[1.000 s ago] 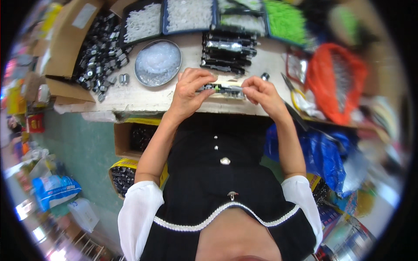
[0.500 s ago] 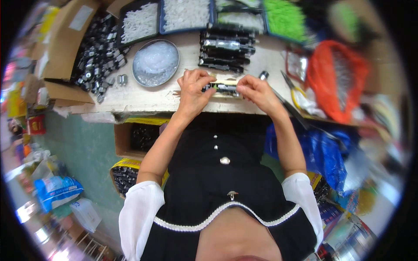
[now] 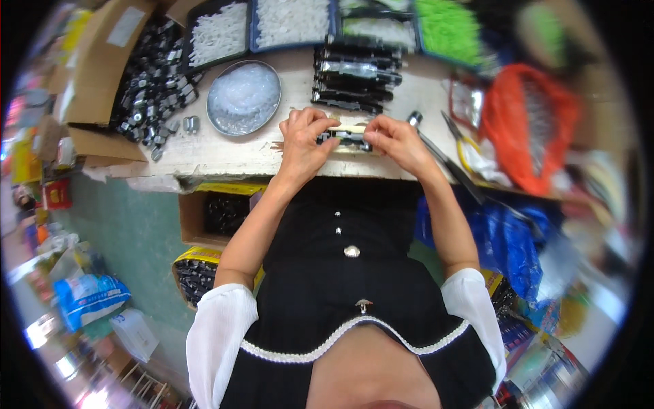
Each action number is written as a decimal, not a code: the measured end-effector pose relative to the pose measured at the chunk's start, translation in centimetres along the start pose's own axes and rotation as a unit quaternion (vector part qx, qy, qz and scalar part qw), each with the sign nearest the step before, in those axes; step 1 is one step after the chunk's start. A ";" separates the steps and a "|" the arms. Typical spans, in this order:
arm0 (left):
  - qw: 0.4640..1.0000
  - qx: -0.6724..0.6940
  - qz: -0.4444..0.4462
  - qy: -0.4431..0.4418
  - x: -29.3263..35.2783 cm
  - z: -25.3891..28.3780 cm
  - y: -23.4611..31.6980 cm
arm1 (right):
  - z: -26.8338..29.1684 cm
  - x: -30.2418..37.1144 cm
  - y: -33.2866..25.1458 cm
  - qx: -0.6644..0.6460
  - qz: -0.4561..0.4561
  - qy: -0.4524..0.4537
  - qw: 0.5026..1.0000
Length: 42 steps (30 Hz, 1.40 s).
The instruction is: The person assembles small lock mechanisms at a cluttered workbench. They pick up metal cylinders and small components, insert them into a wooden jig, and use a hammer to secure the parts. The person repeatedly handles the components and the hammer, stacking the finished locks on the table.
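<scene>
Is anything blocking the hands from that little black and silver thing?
No, nothing you can see. The left hand is at the left end of the black and silver thing, and the right hand is at its right end.

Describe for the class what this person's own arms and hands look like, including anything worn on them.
The left hand and right hand are gloveless. The left forearm and right forearm are bare too, with no watch or bracelet visible. Loose, thin-looking white sleeves cover the upper arms, ending near the elbows. Finer details, such as the nails, are too small to tell.
</scene>
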<state>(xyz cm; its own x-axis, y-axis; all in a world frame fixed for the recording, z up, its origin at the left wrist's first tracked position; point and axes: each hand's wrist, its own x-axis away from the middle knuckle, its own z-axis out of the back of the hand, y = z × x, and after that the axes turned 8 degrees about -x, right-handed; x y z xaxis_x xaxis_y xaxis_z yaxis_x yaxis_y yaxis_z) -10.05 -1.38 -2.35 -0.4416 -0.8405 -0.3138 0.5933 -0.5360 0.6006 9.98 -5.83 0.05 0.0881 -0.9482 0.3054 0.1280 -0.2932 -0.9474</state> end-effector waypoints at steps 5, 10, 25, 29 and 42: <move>1.000 -0.003 -0.009 0.004 0.0 -0.1 -0.2 | 0.1 -0.2 0.4 0.016 0.013 -0.002 1.000; 1.000 -0.006 -0.015 0.014 0.0 -0.2 -0.2 | 0.1 -0.3 0.5 0.031 -0.005 0.008 0.999; 0.998 -0.020 -0.057 0.009 -0.1 -0.1 -0.4 | -0.1 -0.3 -1.3 0.204 -0.075 0.084 0.972; 0.998 -0.020 -0.063 0.007 -0.1 -0.2 -0.4 | 0.1 -0.2 -1.0 0.201 -0.064 0.075 0.975; 0.998 -0.008 -0.063 0.011 -0.2 0.0 -0.3 | -0.1 -0.8 1.8 0.137 0.009 0.107 0.985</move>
<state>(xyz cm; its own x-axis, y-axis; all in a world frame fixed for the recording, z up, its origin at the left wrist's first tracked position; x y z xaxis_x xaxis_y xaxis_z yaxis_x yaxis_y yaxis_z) -10.17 -1.07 -2.43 -0.4982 -0.7678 -0.4029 0.5446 -0.6386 0.5437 10.04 -5.63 -1.89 -0.1143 -0.9654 0.2344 0.3923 -0.2606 -0.8821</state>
